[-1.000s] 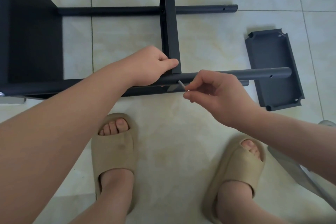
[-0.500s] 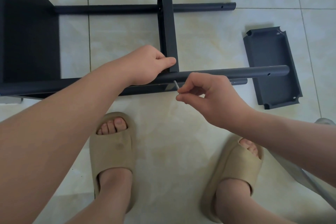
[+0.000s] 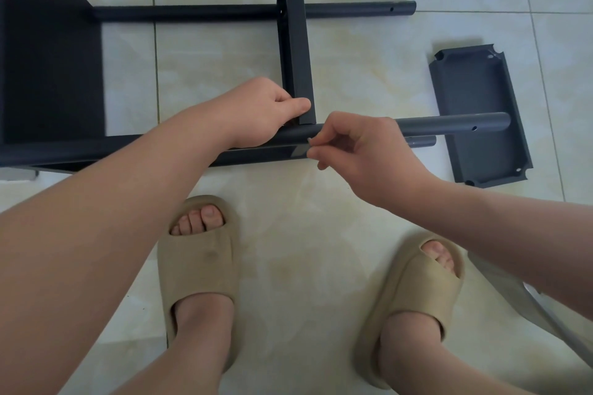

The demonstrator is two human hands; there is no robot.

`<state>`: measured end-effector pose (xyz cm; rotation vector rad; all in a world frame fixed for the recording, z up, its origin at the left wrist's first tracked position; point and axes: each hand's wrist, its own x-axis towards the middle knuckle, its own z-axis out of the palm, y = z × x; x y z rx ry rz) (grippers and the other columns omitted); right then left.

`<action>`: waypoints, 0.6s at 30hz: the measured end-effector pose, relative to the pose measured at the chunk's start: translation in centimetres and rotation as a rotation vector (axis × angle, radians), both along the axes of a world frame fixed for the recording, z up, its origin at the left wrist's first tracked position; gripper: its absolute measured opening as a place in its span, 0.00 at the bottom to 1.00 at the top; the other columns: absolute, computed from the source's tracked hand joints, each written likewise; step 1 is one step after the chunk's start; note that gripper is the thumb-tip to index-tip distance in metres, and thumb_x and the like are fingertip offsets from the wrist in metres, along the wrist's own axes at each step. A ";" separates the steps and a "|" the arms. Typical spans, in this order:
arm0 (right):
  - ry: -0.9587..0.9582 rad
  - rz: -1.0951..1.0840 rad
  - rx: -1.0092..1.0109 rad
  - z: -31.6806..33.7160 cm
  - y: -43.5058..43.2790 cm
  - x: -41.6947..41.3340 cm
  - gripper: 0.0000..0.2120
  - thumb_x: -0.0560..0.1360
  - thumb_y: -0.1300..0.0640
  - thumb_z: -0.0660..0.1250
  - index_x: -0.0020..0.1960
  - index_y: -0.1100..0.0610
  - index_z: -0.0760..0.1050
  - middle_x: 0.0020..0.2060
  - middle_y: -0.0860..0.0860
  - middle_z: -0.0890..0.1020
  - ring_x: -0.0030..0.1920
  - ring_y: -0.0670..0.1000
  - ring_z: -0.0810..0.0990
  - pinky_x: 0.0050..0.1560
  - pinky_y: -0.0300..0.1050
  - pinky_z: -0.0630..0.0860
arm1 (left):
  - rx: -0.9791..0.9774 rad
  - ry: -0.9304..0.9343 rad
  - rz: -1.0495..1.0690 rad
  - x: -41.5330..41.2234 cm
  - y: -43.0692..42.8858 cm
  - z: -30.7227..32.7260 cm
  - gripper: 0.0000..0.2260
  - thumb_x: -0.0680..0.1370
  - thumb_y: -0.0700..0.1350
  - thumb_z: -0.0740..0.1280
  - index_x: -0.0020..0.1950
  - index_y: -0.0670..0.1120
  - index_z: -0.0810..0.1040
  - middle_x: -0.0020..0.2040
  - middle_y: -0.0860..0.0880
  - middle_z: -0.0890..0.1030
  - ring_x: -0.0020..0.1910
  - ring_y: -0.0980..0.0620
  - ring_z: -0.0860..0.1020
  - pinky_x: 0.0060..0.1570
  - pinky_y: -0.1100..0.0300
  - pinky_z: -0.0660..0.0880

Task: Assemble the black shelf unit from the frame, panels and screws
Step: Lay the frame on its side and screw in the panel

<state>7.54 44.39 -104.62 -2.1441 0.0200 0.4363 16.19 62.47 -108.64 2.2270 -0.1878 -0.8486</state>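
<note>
nearest, two feet in beige foam slide sandals (image 3: pixel 199 266) stand on the pale tiled floor (image 3: pixel 305 218). a flat grey object (image 3: pixel 513 305) of unclear kind lies at the right edge. just beyond the toes, the part-built black shelf unit (image 3: pixel 48 58) lies on its side on the floor. its near round black tube (image 3: pixel 449 123) runs left to right, and both hands work over it, close together but not touching. the left hand (image 3: pixel 260 115) rests on the tube. it pinches the near end of a narrow black metal panel (image 3: pixel 295 42) that stands on edge and meets the tube there. the right hand (image 3: pixel 369 154), just right of that joint, pinches a small silver screw (image 3: pixel 309 140) between thumb and forefinger at the tube's near side. whether the screw sits in a hole i cannot tell. right of the hands, beneath the tube's free end, a loose dark grey tray-shaped panel (image 3: pixel 475 90) lies flat. farther off, a second black tube (image 3: pixel 353 8) crosses the same narrow panel.
</note>
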 end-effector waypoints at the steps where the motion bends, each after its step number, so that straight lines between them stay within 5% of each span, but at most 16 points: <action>1: 0.002 -0.001 -0.012 0.0 0.1 0.1 0.05 0.76 0.61 0.73 0.42 0.57 0.80 0.32 0.48 0.84 0.33 0.40 0.80 0.34 0.29 0.70 | -0.001 0.001 0.001 0.0 0.0 0.0 0.27 0.81 0.62 0.61 0.45 0.36 0.76 0.32 0.48 0.65 0.33 0.50 0.65 0.38 0.54 0.64; 12: 0.127 -0.137 0.022 -0.2 1.1 0.6 0.08 0.76 0.61 0.72 0.39 0.55 0.78 0.31 0.49 0.84 0.34 0.45 0.85 0.45 0.54 0.83 | 0.000 0.009 0.002 0.0 0.0 0.3 0.27 0.81 0.61 0.62 0.42 0.35 0.73 0.32 0.48 0.63 0.33 0.49 0.63 0.37 0.54 0.62; 18: -0.006 0.024 -0.261 0.1 1.1 1.0 0.08 0.76 0.53 0.72 0.39 0.51 0.77 0.31 0.47 0.82 0.36 0.48 0.80 0.41 0.50 0.78 | -0.002 0.030 0.003 0.1 0.1 0.1 0.28 0.80 0.62 0.62 0.46 0.35 0.76 0.34 0.46 0.66 0.34 0.49 0.65 0.39 0.54 0.63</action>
